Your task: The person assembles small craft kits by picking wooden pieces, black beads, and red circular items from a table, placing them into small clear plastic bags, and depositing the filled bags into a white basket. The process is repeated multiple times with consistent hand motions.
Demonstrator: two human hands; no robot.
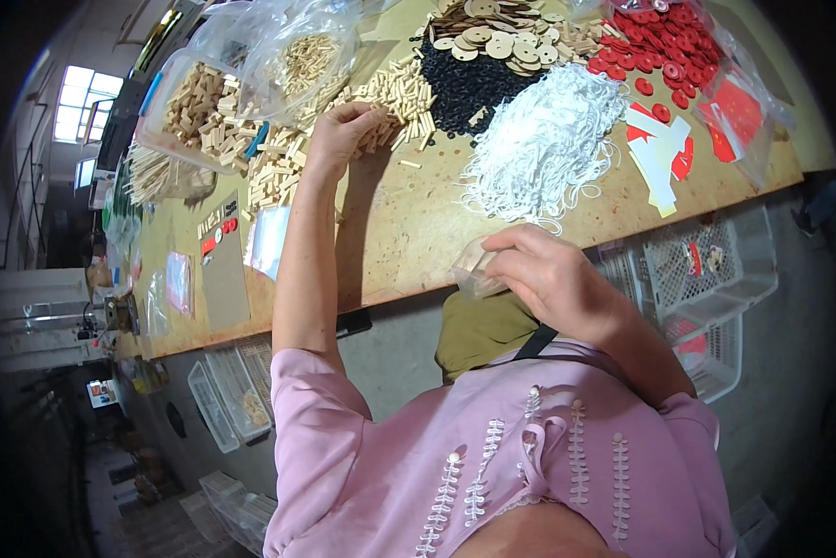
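My left hand (344, 135) reaches over the table to a heap of short wooden pegs (411, 93). Its fingertips are pinched together at the near edge of the heap, and what lies between them is hidden. Close to my body, past the table's front edge, my right hand (557, 284) grips a small clear plastic bag (478, 279). Something pale and wood-coloured shows inside the bag, too unclear to name. Ahead of that hand lies a tangled mound of white string (544, 135).
Small black pieces (464, 88), wooden discs (497, 42) and red discs (669, 51) are heaped at the back. White and red strips (660, 153) lie on the right. A clear tub (195, 107) holds wooden blocks on the left. Plastic crates (697, 270) stand below the table.
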